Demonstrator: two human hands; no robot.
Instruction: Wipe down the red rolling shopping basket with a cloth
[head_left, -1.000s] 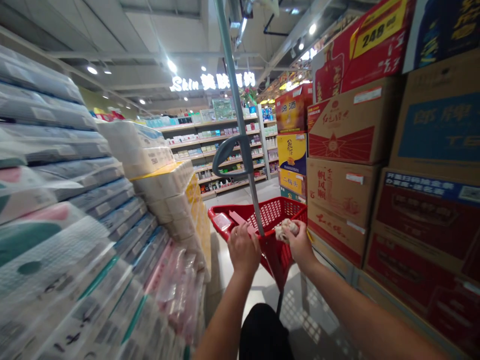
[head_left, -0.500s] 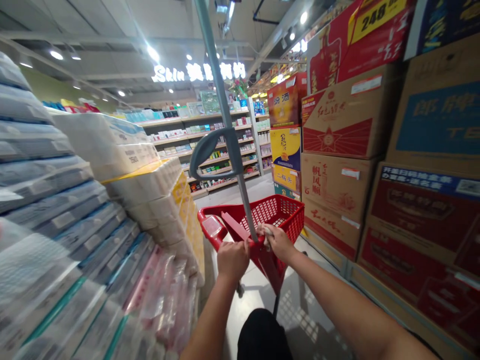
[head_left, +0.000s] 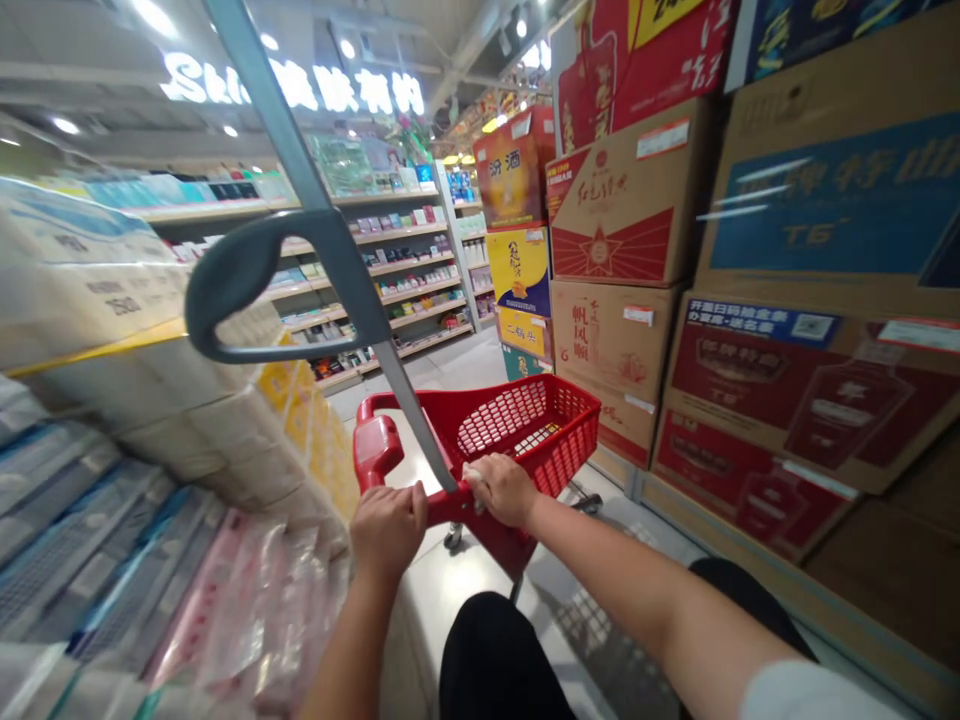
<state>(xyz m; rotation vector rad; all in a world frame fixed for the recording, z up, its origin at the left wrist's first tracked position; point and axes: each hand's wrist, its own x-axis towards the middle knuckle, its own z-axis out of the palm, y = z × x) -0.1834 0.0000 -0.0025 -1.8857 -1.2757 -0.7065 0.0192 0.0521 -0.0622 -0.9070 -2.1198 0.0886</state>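
Note:
A red plastic shopping cart (head_left: 525,420) is in front of me, and no goods show in its basket. My left hand (head_left: 388,525) is wrapped round the cart's red handle bar. On the same bar, to the right, my right hand (head_left: 504,490) is closed, with something small and whitish at its fingers that I cannot make out. A grey crutch (head_left: 360,280) leans up and to the left, its lower end between my hands and its looped grip well above them; its top leaves the frame.
Stacked cartons (head_left: 622,220) line the right side. Packs of paper goods (head_left: 225,410) and plastic-wrapped packs (head_left: 210,600) are piled on the left. Shelves with small boxes (head_left: 405,250) stand ahead under a lit sign (head_left: 300,85). My dark-clothed knees show below.
The view has turned and moved nearer the shelves. In it the crutch tilts more to the left, and the cart and both hands appear further left. Both hands keep their hold.

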